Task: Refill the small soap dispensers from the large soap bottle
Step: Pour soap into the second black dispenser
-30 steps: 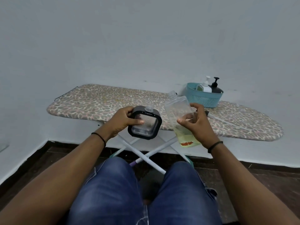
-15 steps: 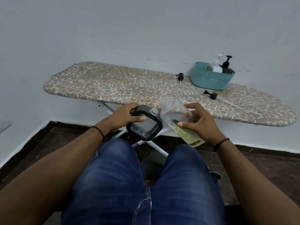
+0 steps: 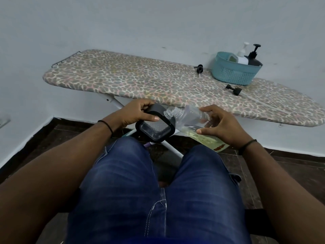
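My left hand (image 3: 136, 112) grips a small square clear dispenser (image 3: 155, 127) with a black frame, held in front of my knees below the ironing board's edge. My right hand (image 3: 220, 125) holds the large clear soap bottle (image 3: 191, 120) by its body, fingers and thumb curled round it. The bottle lies tilted, with pale yellow soap pooled toward its lower end. Its open threaded neck points left and sits right at the small dispenser's top opening.
The leopard-print ironing board (image 3: 140, 81) spans the wall ahead. On its right end stands a teal basket (image 3: 233, 73) holding a white pump bottle (image 3: 242, 57) and a black pump bottle (image 3: 254, 58). Two loose black pump caps (image 3: 233, 89) (image 3: 199, 68) lie on the board.
Both hands came down from above the board to just over my knees. The large bottle tipped from nearly upright to lying sideways, its neck brought against the small dispenser's opening.
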